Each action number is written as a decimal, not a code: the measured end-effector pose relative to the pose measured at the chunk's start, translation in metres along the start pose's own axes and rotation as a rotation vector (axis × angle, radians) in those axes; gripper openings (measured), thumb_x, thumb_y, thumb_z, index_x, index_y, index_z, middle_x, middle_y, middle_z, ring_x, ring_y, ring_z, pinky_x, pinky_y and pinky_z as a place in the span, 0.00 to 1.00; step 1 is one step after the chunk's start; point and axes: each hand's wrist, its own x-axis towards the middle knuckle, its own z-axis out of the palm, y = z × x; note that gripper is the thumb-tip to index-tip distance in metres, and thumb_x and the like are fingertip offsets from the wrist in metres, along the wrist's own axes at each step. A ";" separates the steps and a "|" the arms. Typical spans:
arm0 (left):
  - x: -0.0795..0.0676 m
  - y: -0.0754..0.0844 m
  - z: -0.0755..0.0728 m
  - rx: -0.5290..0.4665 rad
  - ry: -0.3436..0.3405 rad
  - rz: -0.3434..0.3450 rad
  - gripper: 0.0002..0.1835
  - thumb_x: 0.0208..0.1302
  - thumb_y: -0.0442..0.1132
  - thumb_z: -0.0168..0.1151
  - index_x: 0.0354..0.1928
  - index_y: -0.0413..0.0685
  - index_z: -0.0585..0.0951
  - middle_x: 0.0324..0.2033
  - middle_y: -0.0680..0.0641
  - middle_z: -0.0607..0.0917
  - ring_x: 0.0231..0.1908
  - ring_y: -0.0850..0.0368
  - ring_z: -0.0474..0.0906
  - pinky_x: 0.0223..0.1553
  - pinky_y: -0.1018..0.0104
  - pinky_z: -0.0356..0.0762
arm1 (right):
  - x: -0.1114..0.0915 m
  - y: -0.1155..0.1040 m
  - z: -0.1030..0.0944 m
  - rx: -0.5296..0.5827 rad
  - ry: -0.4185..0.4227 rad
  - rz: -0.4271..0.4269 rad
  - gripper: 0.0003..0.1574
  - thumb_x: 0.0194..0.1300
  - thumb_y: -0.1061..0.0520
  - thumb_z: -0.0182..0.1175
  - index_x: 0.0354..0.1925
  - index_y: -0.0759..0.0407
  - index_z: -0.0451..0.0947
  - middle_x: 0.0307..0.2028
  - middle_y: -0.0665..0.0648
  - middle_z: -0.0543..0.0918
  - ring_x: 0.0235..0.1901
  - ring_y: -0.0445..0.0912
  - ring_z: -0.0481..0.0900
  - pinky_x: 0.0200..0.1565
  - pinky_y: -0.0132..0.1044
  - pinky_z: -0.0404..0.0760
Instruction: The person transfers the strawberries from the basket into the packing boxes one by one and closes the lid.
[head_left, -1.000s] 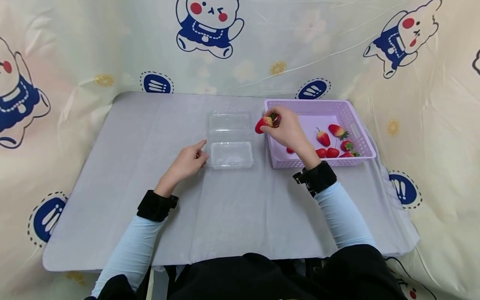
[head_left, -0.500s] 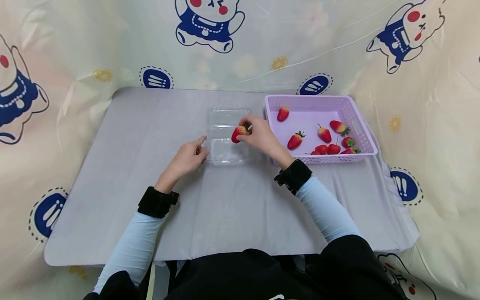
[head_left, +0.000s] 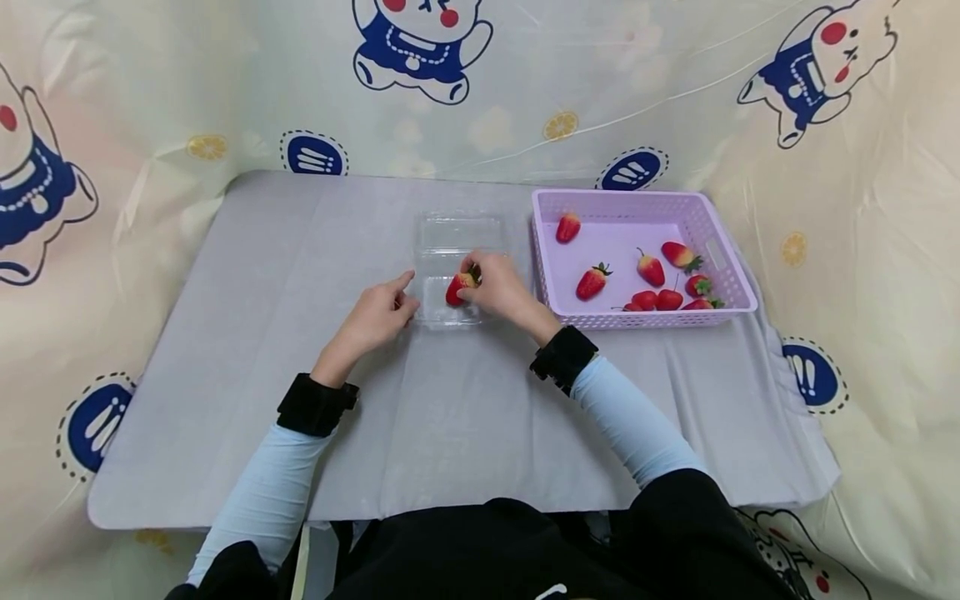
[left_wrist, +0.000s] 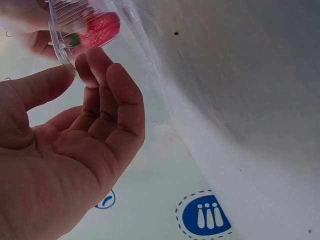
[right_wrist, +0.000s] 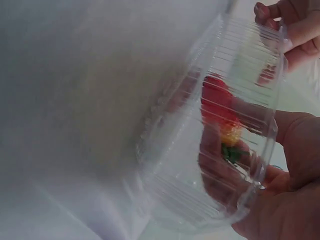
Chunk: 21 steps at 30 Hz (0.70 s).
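A clear plastic clamshell box (head_left: 431, 312) lies opened out on the table, its lid half towards the back. My right hand (head_left: 498, 289) pinches a red strawberry (head_left: 458, 290) by its leafy end, inside the near half of the box. Through the clear wall in the right wrist view, the strawberry (right_wrist: 216, 100) shows between thumb and fingers. At the box's left edge is my left hand (head_left: 377, 314); in the left wrist view its thumb and a finger pinch the rim of the box (left_wrist: 59, 37), the other fingers curled.
To the right stands a purple basket (head_left: 645, 321) with several strawberries, one of them the strawberry (head_left: 592, 282) near its left side. A grey cloth (head_left: 450, 433) covers the table. Patterned sheeting (head_left: 517, 83) rises behind the table.
My right hand has carried the strawberry left from the basket and down into the near half of the clamshell box. The left hand has stayed at the box's left edge.
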 end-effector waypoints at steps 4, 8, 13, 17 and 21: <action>-0.001 0.001 0.000 -0.006 -0.007 -0.003 0.32 0.80 0.35 0.55 0.79 0.30 0.61 0.28 0.44 0.81 0.26 0.51 0.73 0.31 0.59 0.72 | 0.001 0.000 0.004 -0.035 -0.045 0.036 0.15 0.67 0.57 0.74 0.48 0.61 0.82 0.40 0.57 0.84 0.41 0.49 0.79 0.44 0.39 0.78; -0.001 0.000 0.000 -0.005 -0.001 0.000 0.32 0.79 0.35 0.55 0.79 0.30 0.61 0.27 0.44 0.80 0.25 0.52 0.72 0.30 0.59 0.73 | 0.000 -0.003 0.001 -0.082 -0.084 0.034 0.25 0.70 0.54 0.71 0.61 0.62 0.80 0.53 0.61 0.84 0.51 0.51 0.80 0.54 0.42 0.78; 0.000 0.000 0.002 0.009 0.010 0.010 0.32 0.79 0.34 0.55 0.78 0.29 0.61 0.26 0.45 0.80 0.25 0.53 0.73 0.31 0.60 0.72 | -0.007 -0.006 -0.009 -0.106 -0.078 -0.025 0.30 0.72 0.59 0.65 0.70 0.61 0.76 0.67 0.67 0.74 0.66 0.58 0.71 0.67 0.51 0.70; -0.001 0.000 0.004 0.010 0.002 0.008 0.32 0.78 0.34 0.55 0.78 0.29 0.61 0.26 0.46 0.80 0.25 0.53 0.72 0.31 0.60 0.72 | -0.015 -0.009 -0.015 -0.116 -0.071 -0.107 0.21 0.69 0.66 0.62 0.59 0.64 0.84 0.59 0.65 0.81 0.60 0.58 0.75 0.63 0.50 0.72; -0.001 0.000 0.003 0.010 0.010 0.002 0.32 0.79 0.34 0.56 0.79 0.30 0.61 0.26 0.45 0.80 0.25 0.53 0.72 0.31 0.59 0.72 | -0.017 -0.011 -0.018 -0.160 -0.113 -0.176 0.18 0.68 0.69 0.59 0.54 0.67 0.86 0.53 0.65 0.82 0.53 0.57 0.76 0.57 0.47 0.74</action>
